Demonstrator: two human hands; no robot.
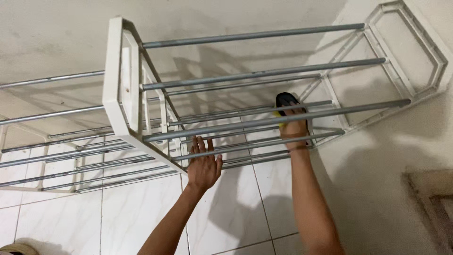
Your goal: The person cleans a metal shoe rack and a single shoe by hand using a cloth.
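At frame center, my left hand (204, 165) rests open-palmed on the shoe rack (123, 89) while my right hand (293, 128) clutches a dark-and-yellow shoe (284, 101) between the rails, apparently mid-placement, needing careful seating.

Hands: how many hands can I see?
2. The left hand rests flat against the lower bars of the white rack. The right hand reaches between the bars, holding a dark and yellow sandal.
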